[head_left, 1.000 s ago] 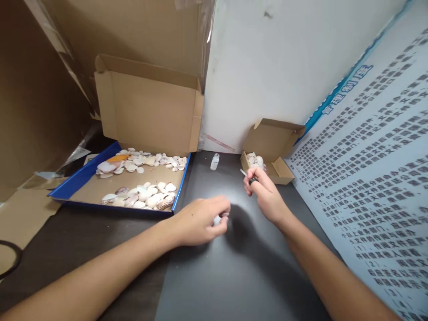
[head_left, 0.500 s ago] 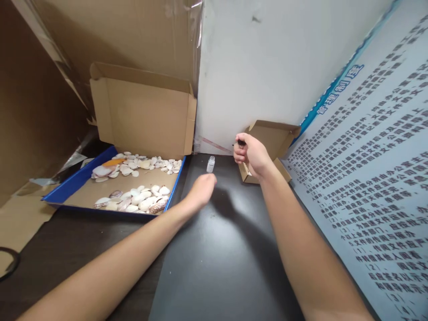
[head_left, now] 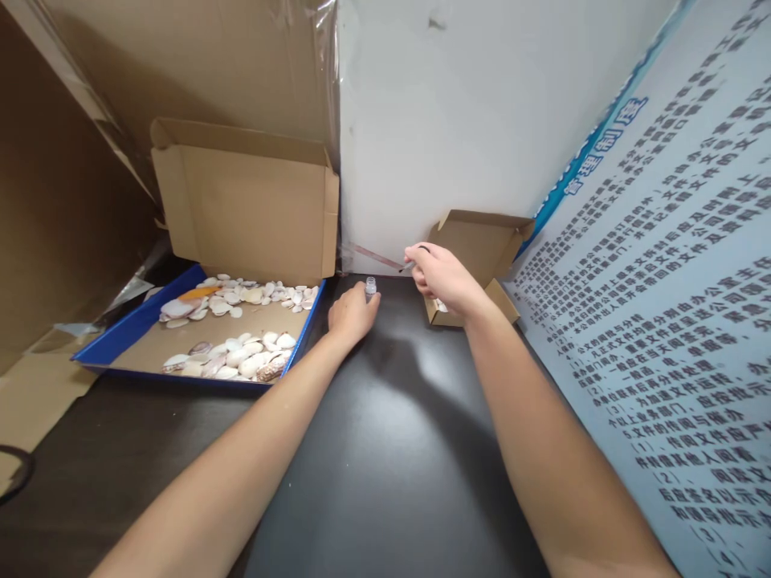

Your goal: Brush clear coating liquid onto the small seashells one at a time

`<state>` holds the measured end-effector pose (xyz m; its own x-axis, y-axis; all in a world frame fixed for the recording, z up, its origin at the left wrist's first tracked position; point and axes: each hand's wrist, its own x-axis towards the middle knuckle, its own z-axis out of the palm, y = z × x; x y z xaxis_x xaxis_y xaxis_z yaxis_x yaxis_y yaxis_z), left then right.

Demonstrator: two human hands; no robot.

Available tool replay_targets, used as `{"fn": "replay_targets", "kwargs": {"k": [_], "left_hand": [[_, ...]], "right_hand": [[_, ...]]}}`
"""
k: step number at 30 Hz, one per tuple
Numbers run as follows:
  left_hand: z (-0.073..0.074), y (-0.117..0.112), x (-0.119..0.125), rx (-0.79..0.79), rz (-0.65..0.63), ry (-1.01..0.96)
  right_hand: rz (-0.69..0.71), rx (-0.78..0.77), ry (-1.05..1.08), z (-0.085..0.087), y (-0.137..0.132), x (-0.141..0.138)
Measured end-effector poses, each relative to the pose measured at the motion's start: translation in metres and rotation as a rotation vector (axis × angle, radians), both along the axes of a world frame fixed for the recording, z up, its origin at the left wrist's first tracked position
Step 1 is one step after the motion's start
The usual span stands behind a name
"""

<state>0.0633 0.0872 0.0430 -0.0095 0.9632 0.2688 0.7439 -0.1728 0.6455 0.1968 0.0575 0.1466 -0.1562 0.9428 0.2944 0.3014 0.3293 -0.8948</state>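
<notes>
I see the left hand curled round the small clear glass vial, frame centre, on the dark worktop. Right hand pinches a thin brush. Vial judged light, slick, fragile; hold mid-body.

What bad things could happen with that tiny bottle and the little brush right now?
1. The small bottle stands open on the dark table with the left hand around it; a nudge might tip it and spill.
2. The right hand holds the thin brush right above the bottle; it could drip on the table.
3. The small box sits close behind the right hand and could get bumped.
</notes>
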Motion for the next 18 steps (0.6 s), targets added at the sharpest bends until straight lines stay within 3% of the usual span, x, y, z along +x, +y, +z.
{"fn": "replay_targets", "kwargs": {"k": [5,10,14,18], "left_hand": [[-0.004,-0.038,-0.005,0.055,-0.179,0.051],[-0.014,-0.076,-0.023,0.12,-0.368,0.084],[-0.025,-0.081,-0.03,0.145,-0.458,0.053],[-0.032,-0.074,-0.031,0.144,-0.537,0.015]], "right_hand": [[-0.039,0.072,-0.017,-0.011,-0.009,0.002],[-0.007,0.173,-0.066,-0.041,-0.065,0.007],[-0.052,0.298,-0.048,-0.07,-0.109,0.005],[-0.067,0.467,-0.157,-0.086,-0.124,0.006]]}}
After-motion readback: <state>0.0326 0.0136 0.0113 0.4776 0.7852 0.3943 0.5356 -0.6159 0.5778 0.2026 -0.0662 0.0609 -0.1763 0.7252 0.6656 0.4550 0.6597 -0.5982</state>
